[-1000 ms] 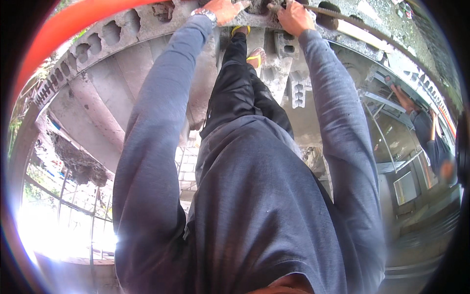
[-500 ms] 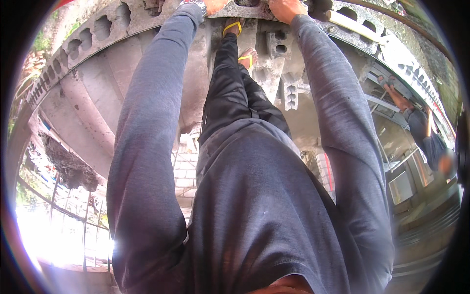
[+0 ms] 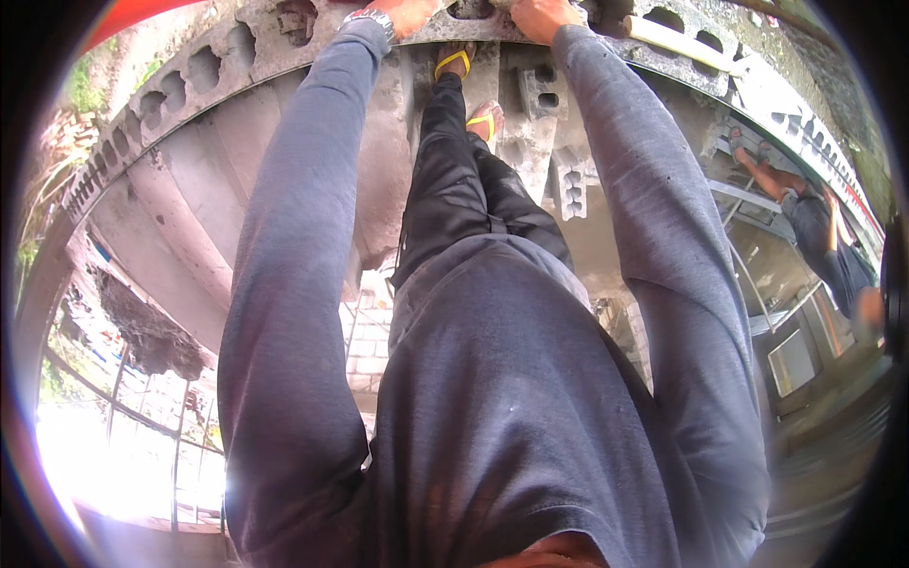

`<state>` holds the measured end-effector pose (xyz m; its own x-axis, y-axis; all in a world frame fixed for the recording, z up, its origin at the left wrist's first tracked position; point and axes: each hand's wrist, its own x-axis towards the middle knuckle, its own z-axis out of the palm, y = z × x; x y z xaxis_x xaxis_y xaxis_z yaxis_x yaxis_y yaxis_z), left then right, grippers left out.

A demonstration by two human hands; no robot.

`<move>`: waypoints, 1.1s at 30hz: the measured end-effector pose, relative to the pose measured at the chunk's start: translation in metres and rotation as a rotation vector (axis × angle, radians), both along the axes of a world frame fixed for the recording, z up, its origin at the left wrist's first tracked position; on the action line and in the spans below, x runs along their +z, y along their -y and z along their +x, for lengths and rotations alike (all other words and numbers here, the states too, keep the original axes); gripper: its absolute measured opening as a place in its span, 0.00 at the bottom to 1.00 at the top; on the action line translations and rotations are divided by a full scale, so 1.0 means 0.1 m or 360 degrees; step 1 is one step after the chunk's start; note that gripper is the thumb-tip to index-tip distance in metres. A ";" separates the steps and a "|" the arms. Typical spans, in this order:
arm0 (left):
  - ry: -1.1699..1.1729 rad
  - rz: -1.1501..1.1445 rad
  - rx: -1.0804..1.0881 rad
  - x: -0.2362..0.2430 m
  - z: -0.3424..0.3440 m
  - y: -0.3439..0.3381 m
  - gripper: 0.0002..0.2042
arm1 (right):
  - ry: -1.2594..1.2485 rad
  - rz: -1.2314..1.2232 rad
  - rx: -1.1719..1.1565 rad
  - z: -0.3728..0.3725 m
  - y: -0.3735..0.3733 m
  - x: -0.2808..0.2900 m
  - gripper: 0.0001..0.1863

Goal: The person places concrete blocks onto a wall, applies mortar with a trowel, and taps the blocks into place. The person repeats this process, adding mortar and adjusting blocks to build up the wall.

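Note:
At the upper edge, my left hand lies on a row of grey hollow concrete blocks; a metal-band watch is on its wrist. My right hand is on the same row, a short way to the right. An open block cavity shows between the two hands. Most fingers of both hands are cut off by the picture's edge, so whether they grip a block is hidden. Just right of my right hand, a pale wooden handle lies across the blocks.
Below the wall my feet in yellow-strapped flip-flops stand on a concrete ledge. Loose hollow blocks sit to their right. At far right another person stands on a metal scaffold. Metal bars are at lower left.
The view has shifted slightly, with more of a red thing showing at upper left. Both hands stay on the block row. The other person's arms have moved.

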<state>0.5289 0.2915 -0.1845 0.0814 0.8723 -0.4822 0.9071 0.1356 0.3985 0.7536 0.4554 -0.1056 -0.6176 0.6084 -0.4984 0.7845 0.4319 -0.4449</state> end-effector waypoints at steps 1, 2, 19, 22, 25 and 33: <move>-0.0011 -0.0004 0.0008 0.03 -0.02 0.01 0.24 | -0.0009 0.0007 0.0046 -0.01 -0.02 -0.07 0.17; -0.0010 0.0016 -0.0044 -0.03 0.06 -0.18 0.23 | 0.0096 0.0264 0.0334 0.12 -0.16 -0.30 0.17; -0.0045 0.1028 -0.0060 1.07 1.27 -0.52 0.24 | 0.0298 -0.0305 -0.0975 4.46 2.27 -0.46 0.17; -0.0061 0.1007 -0.0337 1.16 1.25 -0.56 0.25 | 0.0586 -0.0317 -0.1089 5.41 3.09 -0.48 0.21; 0.0025 0.1025 -0.0322 1.03 1.17 -0.56 0.23 | 0.0668 -0.0444 -0.1408 6.08 3.63 -0.44 0.17; -0.0423 0.1344 -0.0175 1.16 1.12 -0.83 0.23 | -0.0011 -0.0659 -0.1850 4.95 3.35 -0.46 0.11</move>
